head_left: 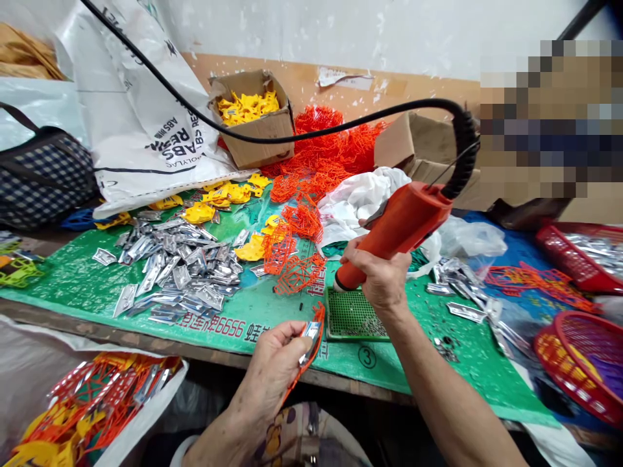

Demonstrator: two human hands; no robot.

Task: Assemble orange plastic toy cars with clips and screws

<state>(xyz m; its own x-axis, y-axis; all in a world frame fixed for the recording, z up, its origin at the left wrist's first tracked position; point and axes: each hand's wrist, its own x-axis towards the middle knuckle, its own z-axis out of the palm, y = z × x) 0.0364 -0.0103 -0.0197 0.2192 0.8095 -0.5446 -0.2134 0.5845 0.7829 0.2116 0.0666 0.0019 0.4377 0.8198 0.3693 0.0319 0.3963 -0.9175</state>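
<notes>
My right hand (384, 279) grips a red electric screwdriver (403, 217), held at a slant with its dark nose pointing down to the left. The nose is just over the back left of a green perforated tray (346, 311) with small metal screws in it. Nearer the table's front edge, my left hand (272, 363) pinches a shiny metal plate (310, 332) together with an orange plastic piece (318, 319) between thumb and fingers. Part of that piece is hidden behind the fingers. A black cable (277, 139) runs from the screwdriver across the bench.
Silver plates (180, 266) lie heaped on the left, near yellow parts (233, 193). Orange plastic pieces (331, 146) pile up behind. A cardboard box (260, 139) holds more yellow parts. Red baskets (574, 389) stand at right; a white sack (175, 383) of parts is at lower left.
</notes>
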